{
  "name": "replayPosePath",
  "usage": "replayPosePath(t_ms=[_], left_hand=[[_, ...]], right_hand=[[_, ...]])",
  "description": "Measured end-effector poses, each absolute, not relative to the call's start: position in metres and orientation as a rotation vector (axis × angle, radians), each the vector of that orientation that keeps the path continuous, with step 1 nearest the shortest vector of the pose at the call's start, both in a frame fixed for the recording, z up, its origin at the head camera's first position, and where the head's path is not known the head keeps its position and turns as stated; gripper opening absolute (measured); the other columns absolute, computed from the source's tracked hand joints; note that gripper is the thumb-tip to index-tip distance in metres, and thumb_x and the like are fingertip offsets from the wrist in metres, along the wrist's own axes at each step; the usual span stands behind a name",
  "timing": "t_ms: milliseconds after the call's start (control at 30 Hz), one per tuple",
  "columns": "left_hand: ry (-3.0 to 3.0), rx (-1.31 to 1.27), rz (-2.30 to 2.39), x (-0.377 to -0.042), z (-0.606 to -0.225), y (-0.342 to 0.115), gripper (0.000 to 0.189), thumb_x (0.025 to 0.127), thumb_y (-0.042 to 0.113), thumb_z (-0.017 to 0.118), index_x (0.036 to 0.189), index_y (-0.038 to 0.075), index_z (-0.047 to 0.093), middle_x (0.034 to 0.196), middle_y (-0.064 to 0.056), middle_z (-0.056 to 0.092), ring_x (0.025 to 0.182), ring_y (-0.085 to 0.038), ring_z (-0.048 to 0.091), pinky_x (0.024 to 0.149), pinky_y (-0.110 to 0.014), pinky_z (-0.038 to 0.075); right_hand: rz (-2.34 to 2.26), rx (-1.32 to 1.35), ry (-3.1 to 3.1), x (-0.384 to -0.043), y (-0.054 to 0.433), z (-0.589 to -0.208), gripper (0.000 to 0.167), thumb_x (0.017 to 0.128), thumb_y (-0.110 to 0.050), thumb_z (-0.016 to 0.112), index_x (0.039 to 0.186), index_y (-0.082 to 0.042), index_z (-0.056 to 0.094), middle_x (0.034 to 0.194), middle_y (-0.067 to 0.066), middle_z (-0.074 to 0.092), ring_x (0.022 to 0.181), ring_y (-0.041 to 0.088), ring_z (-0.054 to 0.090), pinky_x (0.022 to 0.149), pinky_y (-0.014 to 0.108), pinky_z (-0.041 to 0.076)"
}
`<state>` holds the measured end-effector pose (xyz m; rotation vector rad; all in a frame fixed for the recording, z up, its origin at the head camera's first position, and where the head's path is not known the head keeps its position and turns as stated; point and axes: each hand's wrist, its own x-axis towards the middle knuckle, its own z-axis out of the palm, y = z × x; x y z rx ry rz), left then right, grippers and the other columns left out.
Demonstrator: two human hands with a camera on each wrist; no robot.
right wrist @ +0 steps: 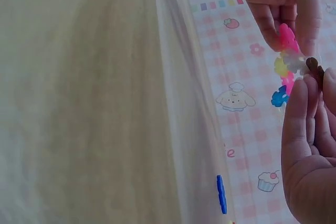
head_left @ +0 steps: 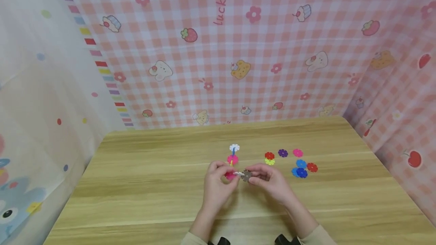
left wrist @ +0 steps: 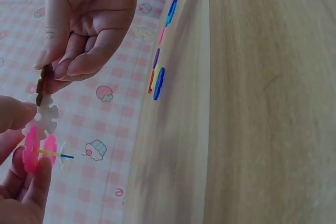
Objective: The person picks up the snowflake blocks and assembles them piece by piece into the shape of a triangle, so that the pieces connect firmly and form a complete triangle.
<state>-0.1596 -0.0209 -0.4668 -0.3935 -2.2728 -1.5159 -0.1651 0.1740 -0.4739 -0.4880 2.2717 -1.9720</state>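
Note:
My left hand (head_left: pixel 218 184) grips a chain of notched plastic snowflake discs by its near end, with fingers around a pink disc (left wrist: pixel 31 150) and a white disc (left wrist: pixel 47 120). Away from me the chain runs through a yellow disc (left wrist: pixel 44 151), another pink disc (head_left: pixel 232 159), a blue disc (head_left: pixel 233 152) and a white end disc (head_left: pixel 234 147). Between thumb and fingers, my right hand (head_left: pixel 272 182) pinches a brown snowflake disc (head_left: pixel 246 176). Its edge meets the white disc's edge close to my left thumb.
Loose snowflake discs lie on the wooden table (head_left: pixel 153 184) to the right: red (head_left: pixel 269 155) overlapping yellow (head_left: pixel 270 162), purple (head_left: pixel 282 153), pink (head_left: pixel 298 152), red (head_left: pixel 312 167), and several blue ones (head_left: pixel 301 173). A pink checked curtain (head_left: pixel 211 48) hangs behind the table.

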Motion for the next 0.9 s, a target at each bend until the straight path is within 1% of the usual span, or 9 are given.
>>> replayPosePath(t_ms=[133, 267, 433, 567, 733, 800, 900], left_hand=[[-2.271, -0.460, -1.384, -0.161, -0.467, -0.022, 0.027, 0.070, 0.004, 0.086, 0.095, 0.008, 0.076, 0.099, 0.000, 0.059, 0.097, -0.018, 0.053, 0.081, -0.034, 0.049], [-2.258, -0.534, -1.265, -0.162, -0.467, -0.023, 0.034, 0.068, 0.007, 0.088, 0.100, 0.011, 0.076, 0.102, 0.000, 0.061, 0.102, -0.018, 0.052, 0.086, -0.037, 0.048], [-2.215, -0.699, -1.116, -0.165, -0.467, -0.024, 0.039, 0.066, 0.008, 0.089, 0.103, 0.009, 0.075, 0.107, -0.004, 0.066, 0.105, -0.021, 0.054, 0.090, -0.039, 0.049], [-2.201, -0.810, -1.033, -0.167, -0.468, -0.024, 0.044, 0.065, 0.012, 0.091, 0.105, 0.007, 0.074, 0.109, -0.006, 0.070, 0.108, -0.023, 0.057, 0.096, -0.042, 0.047], [-2.177, -0.868, -0.986, -0.170, -0.473, -0.023, 0.041, 0.065, 0.014, 0.092, 0.101, 0.006, 0.075, 0.104, -0.005, 0.072, 0.106, -0.027, 0.061, 0.100, -0.042, 0.046], [-2.168, -0.871, -0.979, -0.170, -0.474, -0.023, 0.038, 0.065, 0.014, 0.092, 0.099, 0.007, 0.075, 0.100, -0.003, 0.073, 0.104, -0.026, 0.062, 0.101, -0.042, 0.045], [-2.157, -0.872, -0.978, -0.170, -0.476, -0.023, 0.036, 0.065, 0.015, 0.092, 0.096, 0.009, 0.077, 0.095, -0.001, 0.073, 0.100, -0.022, 0.063, 0.105, -0.047, 0.042]], right_hand=[[-1.969, -0.472, 2.286, -0.165, 0.175, -0.476, 0.035, 0.090, -0.003, 0.069, 0.121, 0.009, 0.061, 0.104, 0.021, 0.068, 0.090, 0.015, 0.067, 0.082, 0.028, 0.056], [-1.949, -0.425, 2.304, -0.165, 0.177, -0.476, 0.035, 0.090, -0.003, 0.069, 0.122, 0.008, 0.061, 0.104, 0.021, 0.068, 0.089, 0.015, 0.066, 0.082, 0.027, 0.056], [-1.928, -0.360, 2.290, -0.165, 0.178, -0.472, 0.036, 0.089, -0.003, 0.070, 0.122, 0.009, 0.061, 0.102, 0.020, 0.068, 0.088, 0.017, 0.064, 0.080, 0.025, 0.055], [-1.924, -0.313, 2.256, -0.164, 0.177, -0.469, 0.038, 0.088, -0.005, 0.072, 0.122, 0.009, 0.061, 0.102, 0.018, 0.068, 0.091, 0.020, 0.064, 0.083, 0.025, 0.054], [-1.939, -0.256, 2.193, -0.163, 0.176, -0.467, 0.036, 0.088, -0.006, 0.072, 0.119, 0.009, 0.061, 0.103, 0.016, 0.070, 0.094, 0.020, 0.065, 0.084, 0.026, 0.054], [-1.944, -0.243, 2.178, -0.163, 0.175, -0.467, 0.035, 0.088, -0.007, 0.071, 0.118, 0.009, 0.061, 0.103, 0.016, 0.070, 0.093, 0.019, 0.066, 0.085, 0.026, 0.054], [-1.957, -0.244, 2.161, -0.162, 0.174, -0.468, 0.035, 0.088, -0.006, 0.071, 0.117, 0.011, 0.060, 0.103, 0.016, 0.070, 0.093, 0.017, 0.066, 0.085, 0.026, 0.054]])
